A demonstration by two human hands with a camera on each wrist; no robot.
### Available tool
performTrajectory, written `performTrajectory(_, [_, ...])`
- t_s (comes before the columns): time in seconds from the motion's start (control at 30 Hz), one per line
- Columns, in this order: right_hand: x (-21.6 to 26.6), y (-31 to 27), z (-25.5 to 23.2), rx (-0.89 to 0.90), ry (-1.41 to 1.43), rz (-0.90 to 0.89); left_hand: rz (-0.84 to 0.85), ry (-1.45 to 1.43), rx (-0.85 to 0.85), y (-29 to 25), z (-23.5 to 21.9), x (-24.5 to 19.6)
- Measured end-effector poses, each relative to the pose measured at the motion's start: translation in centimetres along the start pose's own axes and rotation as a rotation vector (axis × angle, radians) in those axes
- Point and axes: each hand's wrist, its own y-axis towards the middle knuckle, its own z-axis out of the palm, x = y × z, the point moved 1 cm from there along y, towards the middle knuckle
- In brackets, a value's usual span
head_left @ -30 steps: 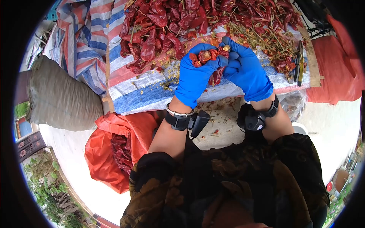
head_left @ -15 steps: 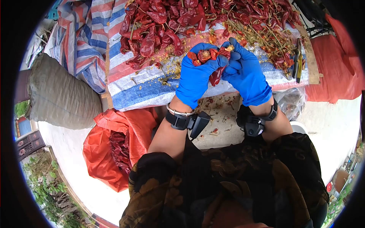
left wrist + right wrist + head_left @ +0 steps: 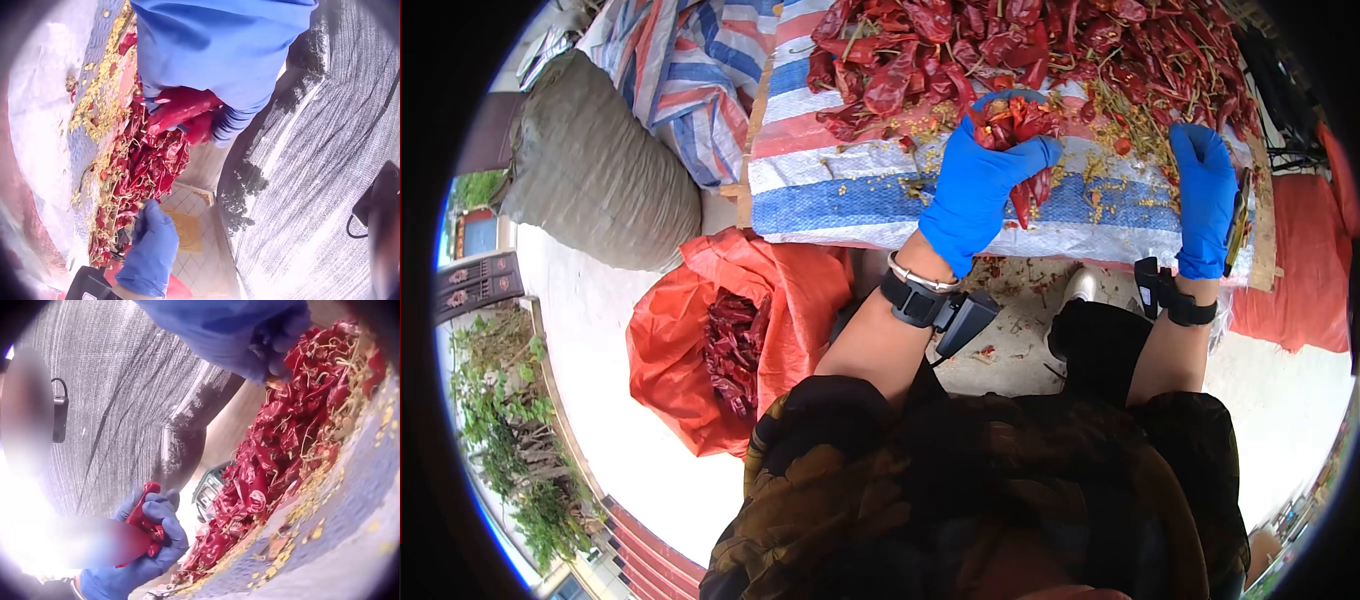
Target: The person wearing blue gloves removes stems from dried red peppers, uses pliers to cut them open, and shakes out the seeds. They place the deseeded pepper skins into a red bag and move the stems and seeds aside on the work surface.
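Several dried red chili peppers (image 3: 1016, 124) are gripped in my blue-gloved left hand (image 3: 978, 195), above the front of the striped sheet (image 3: 840, 205). One pepper's pointed end hangs below the thumb. In the right wrist view, the fingers of that hand curl round red peppers (image 3: 152, 530). My blue-gloved right hand (image 3: 1206, 205) is at the right side of the sheet, beside the scattered stems (image 3: 1135, 150), with its fingers bent. A small tan-orange pepper stem end (image 3: 275, 384) shows at its fingertips in the right wrist view.
A large heap of dried peppers (image 3: 1090, 50) covers the back of the sheet, with yellow seeds (image 3: 1105, 195) in front. An orange-red bag (image 3: 670, 310) holding peppers stands on the floor at left. A full grey sack (image 3: 600, 170) leans behind it. A black-and-yellow tool (image 3: 1238, 225) lies by the right hand.
My right hand has parted from the left and moved right to the stems. The left hand still grips its peppers. The head view has shifted, so the table appears farther right.
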Motion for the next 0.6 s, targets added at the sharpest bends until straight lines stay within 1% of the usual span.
performTrajectory(0.07, [0.4, 0.2, -0.4, 0.092, -0.333, -0.037, 0.03, 0.003, -0.014, 0.5, -0.9, -0.4])
performTrajectory(0.1, [0.3, 0.3, -0.2, 0.1, -0.328, -0.046, 0.02, 0.079, -0.045, 0.6, -1.4, -0.6])
performTrajectory(0.17, [0.6, 0.5, 0.1, -0.116, -0.615, -0.388, 0.027, 0.273, -0.114, 0.7, -2.2, -1.2])
performTrajectory(0.2, [1.1, 0.5, 0.3, -0.114, -0.612, -0.39, 0.029, 0.274, -0.117, 0.9, -2.6, -1.5])
performTrajectory(0.27, [3.0, 0.3, 0.8, -0.171, -0.493, -0.453, 0.288, 0.515, -0.401, 1.8, -4.1, -2.1])
performTrajectory(0.3, [3.9, 0.2, 1.0, -0.146, -0.445, -0.458, 0.27, 0.609, -0.532, 2.5, -5.8, -2.1])
performTrajectory(0.33, [4.0, 0.0, 1.4, -0.151, -0.445, -0.45, 0.268, 0.615, -0.524, 3.0, -7.0, -2.2])
performTrajectory(0.37, [4.0, -0.2, 1.9, -0.129, -0.34, -0.472, 0.398, 0.853, -0.593, 3.5, -8.0, -2.4])
performTrajectory(0.4, [4.1, -0.3, 2.4, -0.107, -0.234, -0.496, 0.532, 1.089, -0.659, 3.5, -8.0, -3.1])
performTrajectory(0.43, [4.3, -0.5, 2.9, -0.11, -0.234, -0.495, 0.534, 1.089, -0.656, 3.5, -8.1, -3.7])
performTrajectory(0.5, [4.9, -1.0, 3.7, 0.029, -0.092, -0.491, 0.237, 1.35, -0.632, 3.3, -8.0, -4.4])
performTrajectory(0.53, [5.3, -1.2, 3.9, 0.029, -0.09, -0.492, 0.239, 1.35, -0.633, 3.4, -8.2, -4.2])
performTrajectory(0.6, [5.7, -1.6, 4.2, 0.122, -0.141, -0.463, 0.344, 1.488, -0.662, 3.5, -8.4, -3.7])
